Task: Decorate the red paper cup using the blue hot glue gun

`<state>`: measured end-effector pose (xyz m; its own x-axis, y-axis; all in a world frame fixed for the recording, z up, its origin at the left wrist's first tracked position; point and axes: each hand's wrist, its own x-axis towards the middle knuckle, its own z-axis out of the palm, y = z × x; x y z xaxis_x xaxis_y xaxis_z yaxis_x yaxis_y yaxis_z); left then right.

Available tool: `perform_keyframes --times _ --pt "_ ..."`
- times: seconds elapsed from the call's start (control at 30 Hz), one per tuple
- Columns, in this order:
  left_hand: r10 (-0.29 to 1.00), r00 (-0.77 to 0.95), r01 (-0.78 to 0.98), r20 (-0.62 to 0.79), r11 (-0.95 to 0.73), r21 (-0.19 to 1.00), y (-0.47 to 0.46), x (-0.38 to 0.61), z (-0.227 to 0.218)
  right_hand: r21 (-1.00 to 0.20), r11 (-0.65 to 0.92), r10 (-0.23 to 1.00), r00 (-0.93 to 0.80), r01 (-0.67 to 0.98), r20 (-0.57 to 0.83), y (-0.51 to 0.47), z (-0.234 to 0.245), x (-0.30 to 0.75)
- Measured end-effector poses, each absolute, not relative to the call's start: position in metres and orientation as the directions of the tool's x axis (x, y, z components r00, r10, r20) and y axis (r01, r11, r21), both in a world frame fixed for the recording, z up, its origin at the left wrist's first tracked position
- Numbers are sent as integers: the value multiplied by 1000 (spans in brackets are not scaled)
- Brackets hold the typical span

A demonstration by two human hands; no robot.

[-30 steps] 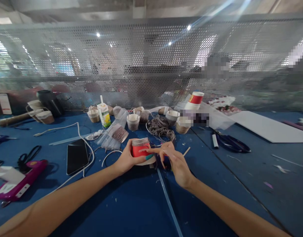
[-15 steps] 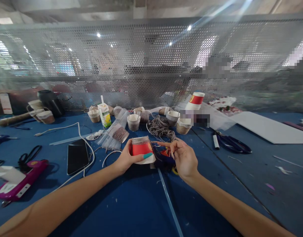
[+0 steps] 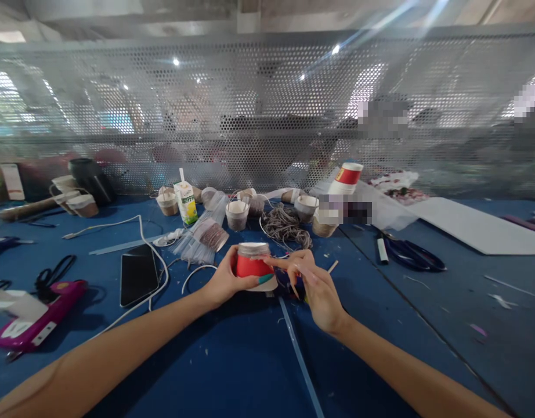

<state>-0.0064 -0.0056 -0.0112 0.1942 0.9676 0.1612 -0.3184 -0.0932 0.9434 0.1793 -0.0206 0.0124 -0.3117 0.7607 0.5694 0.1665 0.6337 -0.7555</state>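
left hand: my left hand [image 3: 226,280] is closed around the red cup, thumb (teal nail) across its front.
red cup: the red cup [image 3: 249,267] is at the middle of the blue table [image 3: 206,377], rim up, with a grey band [image 3: 253,249] wound below the rim; i cannot tell whether its base touches the table.
right hand: my right hand [image 3: 320,287] has its index finger stretched to the cup's right side, close under the band, the others loosely bent; i cannot tell whether they pinch anything.
behind the right hand: a dark blue object, mostly hidden.
near edge: a translucent stick [image 3: 301,356] runs toward me.
beyond the cup: a heap of grey cord [image 3: 287,226] and a white cup [image 3: 237,217].
to the left: a black phone [image 3: 139,276].
to the right: dark-handled scissors [image 3: 415,255].
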Motion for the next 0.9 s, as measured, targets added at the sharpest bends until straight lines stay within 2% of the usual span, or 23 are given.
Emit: perform_keyframes --times 0.27,0.43,0.73,0.9 --pt "949 238 -335 208 -121 934 -4 -9 -13 -705 689 725 -191 171 662 -16 6 183" --pt "935 286 -405 212 -82 911 -1 -11 -18 -731 670 743 -132 134 657 -15 6 183" --pt "957 272 -514 101 55 856 -2 -12 -17 -741 666 742 29 90 670 -14 9 182" --pt "942 315 -555 113 87 827 1 -13 -21 -646 754 655 -51 119 754 -22 10 183"
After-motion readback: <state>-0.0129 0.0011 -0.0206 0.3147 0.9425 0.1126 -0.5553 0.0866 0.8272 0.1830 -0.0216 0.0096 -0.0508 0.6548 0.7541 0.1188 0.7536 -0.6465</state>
